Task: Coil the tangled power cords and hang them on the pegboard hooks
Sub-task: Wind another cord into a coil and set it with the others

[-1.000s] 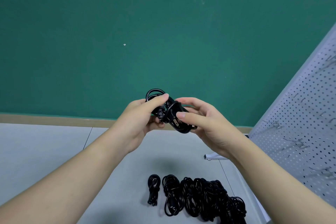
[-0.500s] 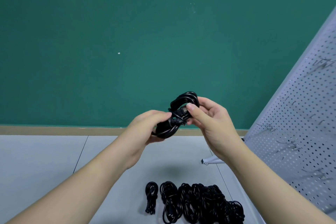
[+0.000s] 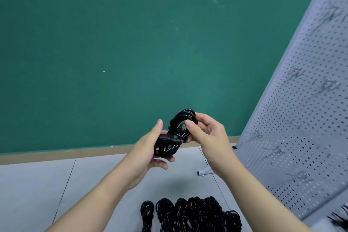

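Head view: both hands hold one coiled black power cord [image 3: 176, 133] up in front of the green wall [image 3: 131, 43]. Left hand [image 3: 148, 149] grips its lower loop; right hand [image 3: 205, 137] pinches the upper loop. More coiled cords [image 3: 190, 214] lie on the floor [image 3: 37, 184] below. Pegboard [image 3: 301, 128] with hooks [image 3: 327, 85] stands at right.

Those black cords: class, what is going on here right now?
A person holds one coiled black cord up in both hands: the left hand grips its lower loops, the right hand pinches its upper end. More cords lie bundled on the floor below. The pegboard stands to the right, its hooks bare here.
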Demonstrator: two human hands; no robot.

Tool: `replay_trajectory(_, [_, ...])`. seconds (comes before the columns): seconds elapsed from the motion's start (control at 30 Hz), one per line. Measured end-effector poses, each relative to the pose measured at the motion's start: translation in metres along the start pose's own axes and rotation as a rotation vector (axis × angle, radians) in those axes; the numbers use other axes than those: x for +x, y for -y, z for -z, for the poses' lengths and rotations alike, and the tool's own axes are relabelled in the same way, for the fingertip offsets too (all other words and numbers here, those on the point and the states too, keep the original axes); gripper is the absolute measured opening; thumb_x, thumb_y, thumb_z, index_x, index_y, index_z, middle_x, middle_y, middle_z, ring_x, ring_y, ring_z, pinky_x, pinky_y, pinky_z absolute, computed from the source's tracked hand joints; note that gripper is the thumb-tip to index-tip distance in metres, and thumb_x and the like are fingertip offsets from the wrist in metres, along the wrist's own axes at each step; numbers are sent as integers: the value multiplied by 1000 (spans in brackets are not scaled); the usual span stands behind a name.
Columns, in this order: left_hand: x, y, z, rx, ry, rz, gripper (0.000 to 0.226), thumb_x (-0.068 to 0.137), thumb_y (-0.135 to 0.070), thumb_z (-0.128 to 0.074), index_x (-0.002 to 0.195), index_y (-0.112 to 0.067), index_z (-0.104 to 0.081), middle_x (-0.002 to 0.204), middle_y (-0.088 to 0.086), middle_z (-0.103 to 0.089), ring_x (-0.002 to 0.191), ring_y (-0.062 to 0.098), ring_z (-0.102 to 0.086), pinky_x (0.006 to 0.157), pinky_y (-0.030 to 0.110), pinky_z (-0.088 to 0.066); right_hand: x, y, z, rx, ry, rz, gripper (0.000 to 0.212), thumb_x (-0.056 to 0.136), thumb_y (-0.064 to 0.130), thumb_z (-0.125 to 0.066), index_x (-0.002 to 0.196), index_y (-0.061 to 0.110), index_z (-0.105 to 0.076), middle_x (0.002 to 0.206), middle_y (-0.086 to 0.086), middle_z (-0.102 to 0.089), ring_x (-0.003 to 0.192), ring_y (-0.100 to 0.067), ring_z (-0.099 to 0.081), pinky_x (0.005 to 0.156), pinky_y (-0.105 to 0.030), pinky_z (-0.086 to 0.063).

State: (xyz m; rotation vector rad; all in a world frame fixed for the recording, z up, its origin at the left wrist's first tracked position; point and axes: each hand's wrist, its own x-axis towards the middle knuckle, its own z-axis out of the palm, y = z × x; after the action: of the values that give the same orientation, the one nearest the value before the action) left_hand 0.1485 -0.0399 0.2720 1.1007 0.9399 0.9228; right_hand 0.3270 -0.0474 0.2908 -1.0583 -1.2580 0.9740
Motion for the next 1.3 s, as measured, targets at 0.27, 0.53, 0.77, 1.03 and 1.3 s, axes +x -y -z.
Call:
replay_trajectory(0.27, [9,2,15,168,-133,-178,41,104,-35,-56,98,4,-67,72,9,-59,60,21,-52,50,25,-41,0,-1,15,62,253,-183,42,87,23,-70,118,-4,-62,102,-16,-73,86,-27,-67,71,-34,-58])
replay_trajectory(0.53, [-3,2,24,398,32,-374,3,90,-18,-77,90,-15,-77,77,1,-76,68,10,-68,67,21,-53,-9,7,-1,-445,597,-231,13,100,22,-69,110,15,-68,86,0,-75,76,-19,-69,65,-23,-51])
replay_trajectory(0.77, [0,2,25,5,-101,-350,53,75,-38,-85,114,-10,-62,76,4,-71,58,21,-60,56,31,-52,-13,0,-25,-293,478,-137,20,99,20,-69,110,6,-60,87,-9,-72,67,-16,-64,56,-23,-47])
replay_trajectory(1.03, [-4,5,27,-117,86,-329,54,96,-52,-60,99,1,-69,91,17,-63,83,30,-52,84,45,-37,-11,7,-28,-203,387,-107,18,100,25,-68,112,13,-62,74,-7,-69,61,-17,-62,51,-17,-42])
replay_trajectory(1.3, [-12,0,31,-165,156,-320,45,104,-32,-54,113,11,-59,102,23,-60,85,33,-49,77,48,-39,-14,8,-34,-274,412,-111,21,101,24,-67,116,10,-62,85,-13,-73,72,-23,-72,61,-30,-53])
